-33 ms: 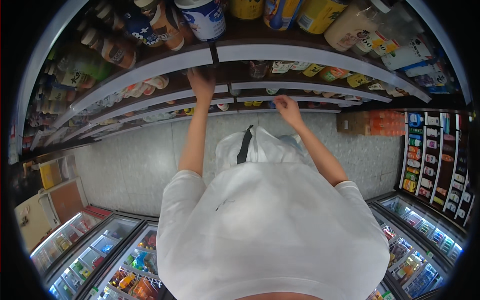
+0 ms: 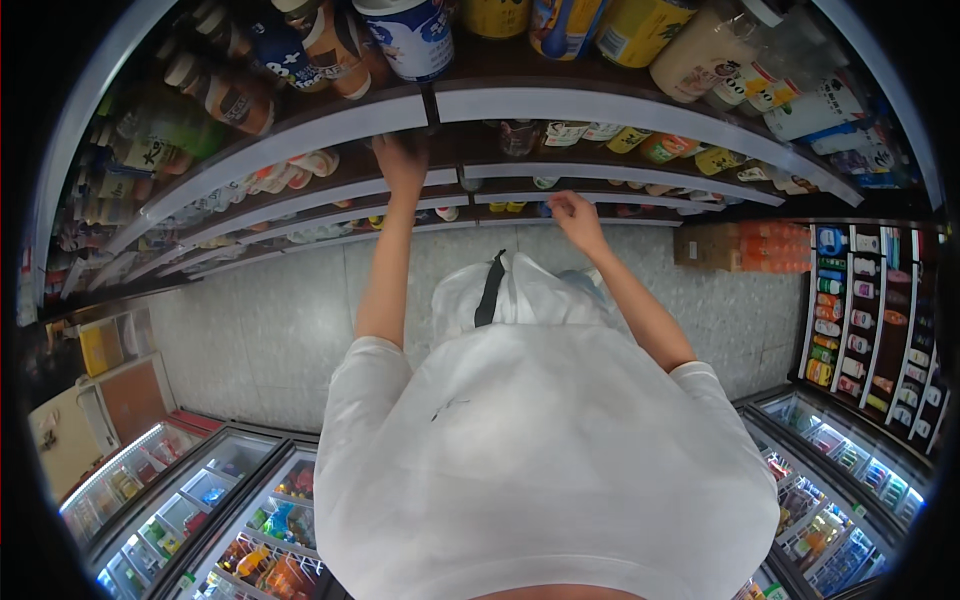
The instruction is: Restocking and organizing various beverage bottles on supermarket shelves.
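Observation:
My left hand (image 2: 402,163) reaches into the second shelf level, under the white front strip (image 2: 380,122) of the upper shelf. Its fingers are dark and smeared there, so I cannot tell what they touch. To its left on that level stand white-and-red bottles (image 2: 312,163); to its right is a dark jar (image 2: 517,138). My right hand (image 2: 574,214) hovers in front of the lower shelf edges with its fingers curled in. Nothing shows between them. The nearest goods are a white-topped item (image 2: 545,182) and small yellow packs (image 2: 505,207) on the lower shelves.
The top shelf carries a white-and-blue tub (image 2: 410,45), yellow cans (image 2: 645,30) and several bottles (image 2: 705,60). Cardboard boxes (image 2: 705,247) and orange-wrapped packs (image 2: 772,247) sit on the floor at right, beside another stocked shelf (image 2: 848,300). Glass-topped coolers (image 2: 220,490) line the near side.
My left hand has shifted very slightly left under the shelf strip. The right hand keeps its place.

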Motion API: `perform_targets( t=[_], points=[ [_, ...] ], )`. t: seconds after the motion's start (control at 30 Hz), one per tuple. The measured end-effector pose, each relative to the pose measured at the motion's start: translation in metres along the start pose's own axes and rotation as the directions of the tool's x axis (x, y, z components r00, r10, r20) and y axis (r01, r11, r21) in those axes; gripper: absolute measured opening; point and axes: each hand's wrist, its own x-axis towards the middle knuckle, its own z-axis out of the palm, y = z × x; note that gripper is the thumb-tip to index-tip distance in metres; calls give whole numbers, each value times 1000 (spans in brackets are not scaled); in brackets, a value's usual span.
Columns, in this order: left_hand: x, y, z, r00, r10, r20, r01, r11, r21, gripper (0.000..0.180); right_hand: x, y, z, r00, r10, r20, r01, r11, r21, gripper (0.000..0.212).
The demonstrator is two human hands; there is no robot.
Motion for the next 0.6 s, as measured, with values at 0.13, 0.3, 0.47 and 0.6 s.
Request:
perform_targets(
  t=[0.13,0.3,0.47,0.6],
  points=[
    [22,-8,-3,978,160,131,-161,987,-6,32,2,-8,5,1000,3,5,-4,1000,26,22],
    [32,-4,10,982,144,122,-142,989,-30,28,31,-31,-11,982,-72,-173,59,995,-83,33],
    [30,13,9,977,76,201,-61,995,-79,40,63,-74,-11,902,-216,-373,229,973,-11,57],
    [7,32,-1,991,-32,132,47,993,-106,53,74,-80,6,797,-313,-516,198,943,-267,76]
  ],
)
